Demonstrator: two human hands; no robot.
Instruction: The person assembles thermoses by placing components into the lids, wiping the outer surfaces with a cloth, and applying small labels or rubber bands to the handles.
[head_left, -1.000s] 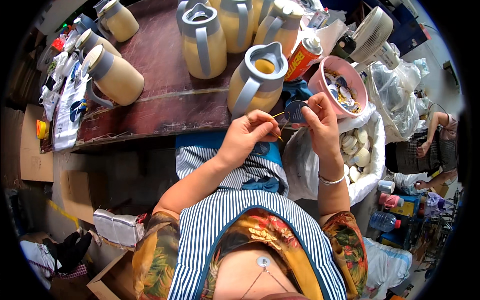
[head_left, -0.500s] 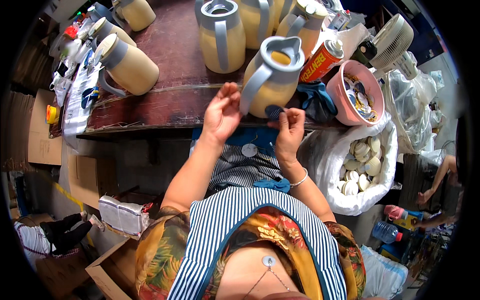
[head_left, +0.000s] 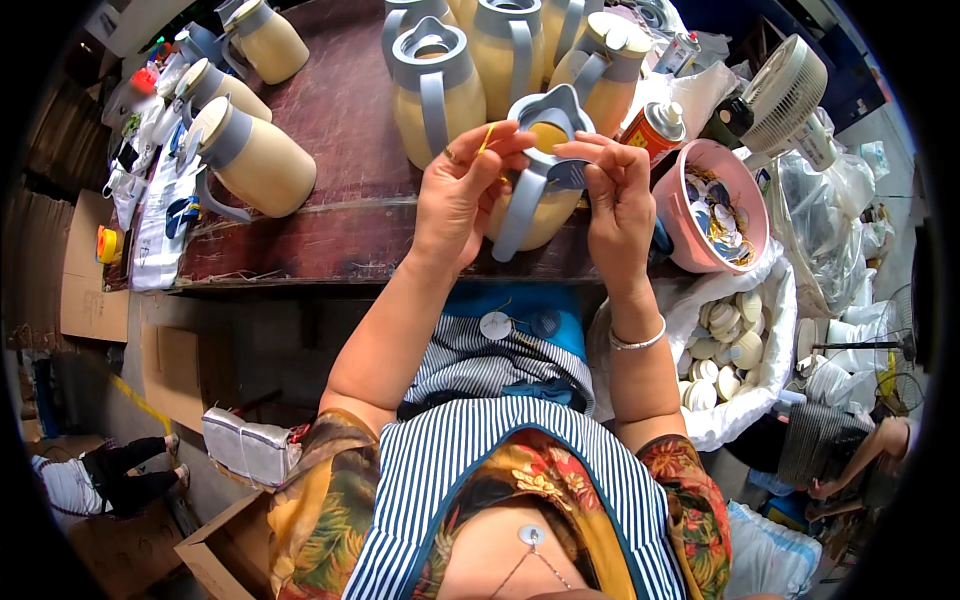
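A cream jug with a grey collar, spout and handle stands close to the table's front edge, its top uncovered and a yellow inside showing. Over its near side are both my hands. My left hand is left of the handle and pinches a thin yellow cord between thumb and fingers. Between the thumb and fingers of my right hand is a dark, round hang tag, held beside the jug's rim. A white round tag and a dark one lie on my lap.
More jugs stand behind, and several with lids are at the left. At the right are a pink basin of tags, a spray can and a fan. Below hangs a white sack of cream lids.
Both hands have risen from the jug's lower side to its top. The dark tag has come up with my right hand, and the yellow cord now shows in my left fingers.
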